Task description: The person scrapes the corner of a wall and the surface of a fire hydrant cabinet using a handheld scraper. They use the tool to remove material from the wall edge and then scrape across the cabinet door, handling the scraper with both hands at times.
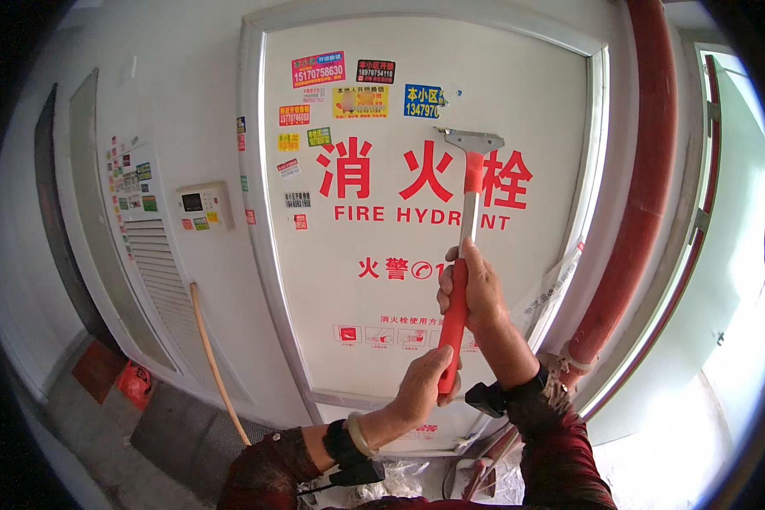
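Observation:
Both my hands grip a long-handled scraper with a red grip and a metal head. My left hand is closed round the lower end of the red grip, and my right hand holds it higher up, near the metal shaft. The scraper's head lies over the white fire hydrant cabinet door, just below a torn blue sticker. A small scrap shows at the blade's left corner. Several other stickers, among them a pink one and a yellow one, are on the door's upper left.
A red pipe runs down the right, beside an open door. A wooden stick leans at the left, below a wall-mounted panel. Mats and a red bag lie on the floor. Clear plastic lies below me.

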The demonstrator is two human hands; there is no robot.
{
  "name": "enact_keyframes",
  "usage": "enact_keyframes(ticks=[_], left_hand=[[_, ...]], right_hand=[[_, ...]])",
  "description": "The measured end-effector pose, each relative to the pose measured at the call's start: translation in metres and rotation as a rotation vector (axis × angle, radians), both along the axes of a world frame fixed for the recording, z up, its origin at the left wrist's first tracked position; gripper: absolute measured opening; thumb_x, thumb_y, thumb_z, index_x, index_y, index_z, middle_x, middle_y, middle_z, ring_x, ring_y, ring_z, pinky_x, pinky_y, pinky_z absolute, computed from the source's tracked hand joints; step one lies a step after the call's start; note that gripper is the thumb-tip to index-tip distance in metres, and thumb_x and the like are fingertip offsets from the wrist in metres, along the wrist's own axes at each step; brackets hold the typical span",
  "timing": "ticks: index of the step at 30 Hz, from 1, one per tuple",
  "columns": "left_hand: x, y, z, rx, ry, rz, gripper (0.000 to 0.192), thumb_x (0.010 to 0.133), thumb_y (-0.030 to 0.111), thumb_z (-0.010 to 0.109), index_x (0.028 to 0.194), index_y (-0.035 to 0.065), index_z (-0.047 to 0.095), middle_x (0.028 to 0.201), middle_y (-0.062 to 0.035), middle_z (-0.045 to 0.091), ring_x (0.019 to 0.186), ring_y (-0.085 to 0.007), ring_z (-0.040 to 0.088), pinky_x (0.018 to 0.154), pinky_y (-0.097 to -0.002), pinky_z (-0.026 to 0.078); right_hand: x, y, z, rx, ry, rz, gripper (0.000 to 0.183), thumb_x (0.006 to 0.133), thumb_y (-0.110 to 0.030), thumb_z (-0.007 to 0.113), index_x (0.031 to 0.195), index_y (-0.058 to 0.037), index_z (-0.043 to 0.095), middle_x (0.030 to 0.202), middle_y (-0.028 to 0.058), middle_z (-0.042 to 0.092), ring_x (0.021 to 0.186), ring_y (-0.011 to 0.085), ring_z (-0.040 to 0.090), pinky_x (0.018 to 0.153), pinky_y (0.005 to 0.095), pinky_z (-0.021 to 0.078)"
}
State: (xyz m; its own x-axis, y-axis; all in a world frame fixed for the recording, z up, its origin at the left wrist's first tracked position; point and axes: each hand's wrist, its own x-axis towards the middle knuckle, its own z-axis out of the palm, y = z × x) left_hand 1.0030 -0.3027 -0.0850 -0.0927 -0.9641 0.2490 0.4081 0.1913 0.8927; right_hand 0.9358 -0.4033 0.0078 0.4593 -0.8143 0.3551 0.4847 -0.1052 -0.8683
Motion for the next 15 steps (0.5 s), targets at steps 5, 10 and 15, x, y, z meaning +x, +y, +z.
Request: enact_keyframes(ticks=[5,10,15], left_hand=[[0.004,-0.015,0.022,-0.079,0.015,0.002,0.042,0.089,0.045,0.036,0.084,0.0053,0.047,0.051,-0.0037,0.044,0.041,-0.0106,0.037,0.04,-0.0235,0.028],[0.001,-0.006,-0.006,-0.035,-0.039,0.046,0.042,0.089,0.046,0.035,0.082,0.0065,0.047,0.051,-0.003,0.044,0.04,-0.0105,0.036,0.04,-0.0236,0.028],[0.02,-0.026,0.062,-0.143,0.029,0.055,0.044,0.088,0.048,0.037,0.082,0.0066,0.047,0.05,-0.0012,0.043,0.041,-0.0105,0.039,0.041,-0.0233,0.03]], right_hand=[[0.003,-0.001,0.038,-0.063,-0.004,-0.039,0.041,0.088,-0.046,0.04,0.088,-0.0052,0.041,0.051,0.005,0.044,0.036,0.0162,0.044,0.034,0.0273,0.0363],[0.002,-0.007,0.0,-0.007,-0.015,0.008,0.039,0.087,-0.046,0.041,0.087,-0.007,0.041,0.05,0.0045,0.043,0.035,0.0162,0.043,0.032,0.0277,0.0358],[0.024,-0.012,0.077,-0.138,-0.062,-0.044,0.039,0.087,-0.045,0.042,0.083,-0.0062,0.042,0.053,0.004,0.043,0.039,0.015,0.043,0.034,0.0271,0.0363]])
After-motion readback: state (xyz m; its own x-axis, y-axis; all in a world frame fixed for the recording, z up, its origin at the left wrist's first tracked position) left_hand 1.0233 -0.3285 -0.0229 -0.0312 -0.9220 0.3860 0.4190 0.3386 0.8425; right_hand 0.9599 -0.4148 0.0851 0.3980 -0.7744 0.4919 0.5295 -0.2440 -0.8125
